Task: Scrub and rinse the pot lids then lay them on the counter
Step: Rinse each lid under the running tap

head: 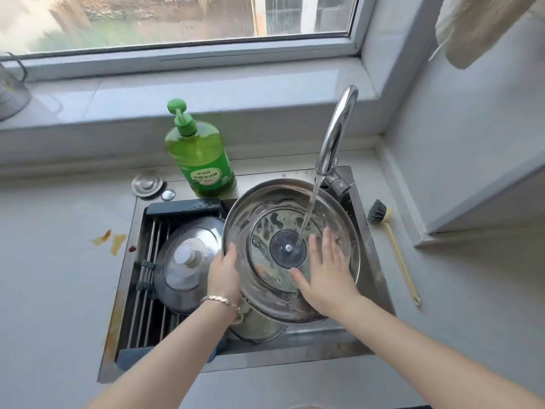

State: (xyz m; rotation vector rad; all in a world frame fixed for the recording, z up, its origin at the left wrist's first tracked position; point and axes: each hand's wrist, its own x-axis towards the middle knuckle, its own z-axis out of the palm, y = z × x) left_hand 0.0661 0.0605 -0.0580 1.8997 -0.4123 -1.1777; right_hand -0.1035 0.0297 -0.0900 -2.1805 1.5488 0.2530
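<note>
Big lid: I see the big lid (259, 206) held underside up and tilted over the sink (376, 261), its dark centre hub facing me and streaks of residue on the inner pane.
Left hand: the left hand (224, 273) grips the big lid's left rim, thumb on the inner face, fingers hidden behind the edge (a bracelet (221, 301) sits on that wrist).
Right hand: the right hand (324, 276) lies flat with fingers spread on the inner face, lower right of the hub, curled round nothing.
Water: a stream (308, 214) runs from the faucet (336, 128) and lands just right of the hub, near the right fingertips.
Second lid: the second lid (188, 261) rests knob up on the rack (147, 261) across the sink's left half, beside the left hand.
Below: a round piece (259, 329) shows under the big lid's near edge; I cannot tell what it is.
Surface: on the surface (59, 290) lie brown stains (109, 239) left of the sink and a brush (380, 214) on the right; a green soap bottle (203, 154) stands at the sink's back edge.
</note>
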